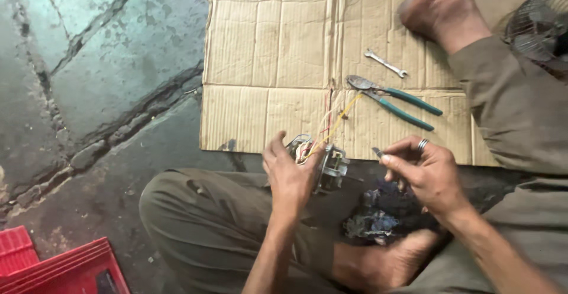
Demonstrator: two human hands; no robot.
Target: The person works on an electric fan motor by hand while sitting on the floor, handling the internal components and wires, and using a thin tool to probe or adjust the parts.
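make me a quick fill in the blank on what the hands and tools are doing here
1. The left hand grips a small electric motor with ____ and red wires.
2. The pliers with ____ handles lie on the cardboard sheet.
3. Above the pliers lies a small metal ____.
4. The right hand wears a ____ on one finger.

Missing words: yellow; green; spanner; ring

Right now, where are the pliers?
In the head view, the pliers lie on the cardboard, right of centre, just below the small spanner and above the right hand.
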